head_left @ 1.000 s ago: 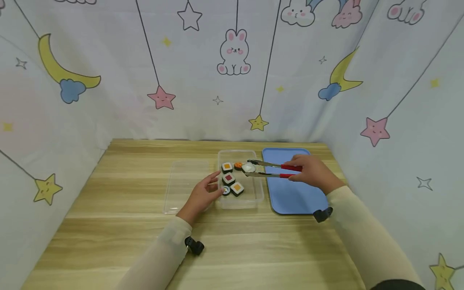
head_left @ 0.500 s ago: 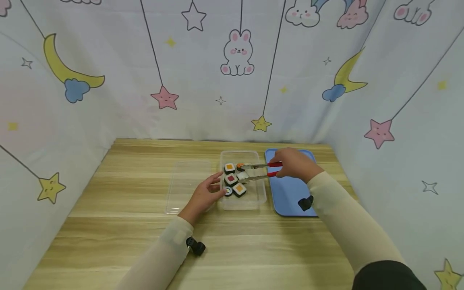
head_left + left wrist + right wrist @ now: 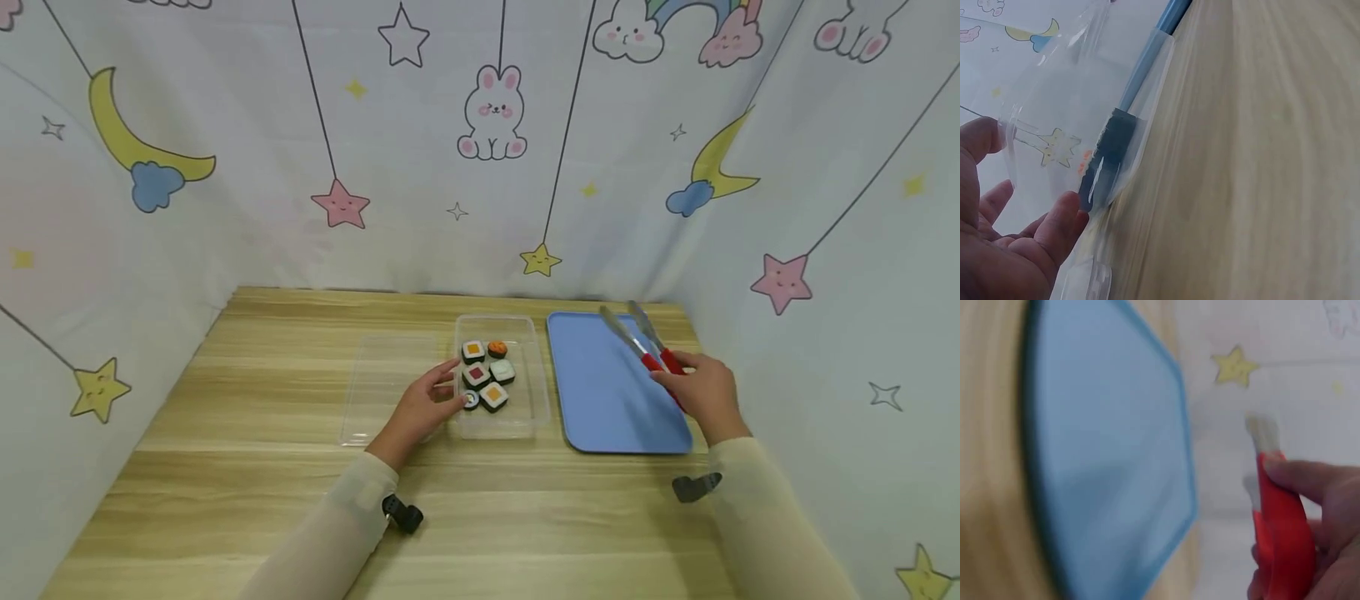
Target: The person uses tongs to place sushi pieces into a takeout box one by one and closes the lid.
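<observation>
Ideally, use light pressure: left hand (image 3: 420,408), fingers (image 3: 1060,231) spread, touches the box (image 3: 521,408); right of it, right hand (image 3: 705,393) grips tongs (image 3: 651,362).

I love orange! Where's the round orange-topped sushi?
In the head view, the round orange-topped sushi is far back in the clear box, right of a square roll.

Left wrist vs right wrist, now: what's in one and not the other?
Left wrist only: the left hand against the clear box, with dark sushi seen through its wall.
Right wrist only: the right hand holding red-handled tongs.
Both: wooden table, star-printed curtain and blue tray, though the left wrist gets just a narrow strip of the tray.
</observation>
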A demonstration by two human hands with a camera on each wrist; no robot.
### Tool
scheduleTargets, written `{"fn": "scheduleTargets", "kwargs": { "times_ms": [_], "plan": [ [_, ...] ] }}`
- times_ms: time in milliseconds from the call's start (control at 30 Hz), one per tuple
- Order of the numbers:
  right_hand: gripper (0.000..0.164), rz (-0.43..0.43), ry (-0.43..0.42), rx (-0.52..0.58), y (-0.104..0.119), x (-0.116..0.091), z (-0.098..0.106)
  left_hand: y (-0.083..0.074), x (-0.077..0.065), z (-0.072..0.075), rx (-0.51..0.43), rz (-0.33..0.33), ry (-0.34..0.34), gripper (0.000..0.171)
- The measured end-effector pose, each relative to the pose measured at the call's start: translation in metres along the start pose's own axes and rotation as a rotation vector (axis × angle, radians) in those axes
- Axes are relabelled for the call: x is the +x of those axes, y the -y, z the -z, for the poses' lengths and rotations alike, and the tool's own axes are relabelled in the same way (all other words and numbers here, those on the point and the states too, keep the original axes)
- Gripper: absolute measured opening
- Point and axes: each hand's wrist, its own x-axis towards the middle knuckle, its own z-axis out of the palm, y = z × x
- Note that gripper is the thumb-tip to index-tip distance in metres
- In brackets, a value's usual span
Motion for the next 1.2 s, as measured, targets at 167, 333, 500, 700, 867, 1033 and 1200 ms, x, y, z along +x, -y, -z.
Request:
{"fn": "scheduleTargets", "kwargs": {
  "times_ms": [167, 333, 500, 700, 867, 1033, 1200],
  "plan": [
    [0.07, -0.213, -0.132, 0.08, -0.048, -0.017, -0.011, -0.001, 0.0, -0.001, -0.002, 0.009, 0.0, 0.068],
    [0.067, -0.23, -0.172, 0.044, -0.078, -0.021, -0.021, -0.001, 0.001, -0.005, -0.003, 0.007, -0.002, 0.067],
    [0.069, -0.242, -0.19, 0.031, -0.088, -0.017, -0.025, 0.0, 0.002, -0.007, -0.013, 0.009, 0.0, 0.067],
    [0.065, -0.27, -0.241, 0.112, -0.094, -0.016, -0.026, 0.002, 0.001, -0.01, -0.011, 0.002, 0.008, 0.068],
    [0.068, -0.259, -0.228, 0.044, -0.098, -0.017, -0.027, 0.002, 0.001, -0.011, 0.0, -0.006, -0.001, 0.067],
    [0.063, -0.212, -0.224, -0.013, -0.098, -0.014, -0.027, -0.001, 0.001, -0.005, 0.03, -0.035, -0.003, 0.068],
    [0.067, -0.19, -0.229, -0.065, -0.094, -0.016, -0.026, -0.009, -0.014, 0.024, 0.084, -0.083, -0.072, 0.065]
  ]
}}
